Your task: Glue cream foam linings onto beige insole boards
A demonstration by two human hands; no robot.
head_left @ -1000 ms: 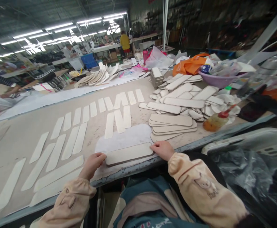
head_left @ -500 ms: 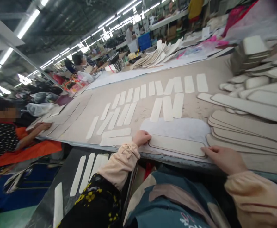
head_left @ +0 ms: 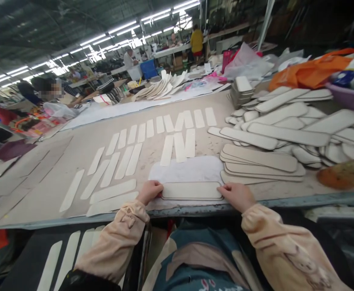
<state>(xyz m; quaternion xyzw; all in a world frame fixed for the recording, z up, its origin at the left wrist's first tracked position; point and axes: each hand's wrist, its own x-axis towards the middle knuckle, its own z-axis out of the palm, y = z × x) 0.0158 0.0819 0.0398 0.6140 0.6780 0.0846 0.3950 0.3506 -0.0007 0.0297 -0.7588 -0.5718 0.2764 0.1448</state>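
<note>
A long cream panel with rounded corners and a dark edge point(head_left: 192, 190) lies at the table's near edge, partly over a white sheet point(head_left: 189, 168). My left hand point(head_left: 149, 191) pinches its left end between thumb and fingers. At the opposite end, my right hand point(head_left: 237, 195) grips the right corner in the same way. Beside my right hand is a stack of similar edged panels point(head_left: 258, 157). Thin cream strips point(head_left: 113, 197) lie to the left of my left hand, and more strips point(head_left: 180, 147) are beyond the white sheet.
A heap of edged panels point(head_left: 289, 129) covers the table's right side, with an orange bag point(head_left: 310, 72) and a purple basin point(head_left: 349, 97) behind. Strips point(head_left: 69, 254) rest on a dark surface below the table at left. Another person point(head_left: 52, 91) works at the far left.
My view has swung to the right, bringing the orange bag and basin into sight. Both hands remain at the panel's ends, and the panel now appears more level.
</note>
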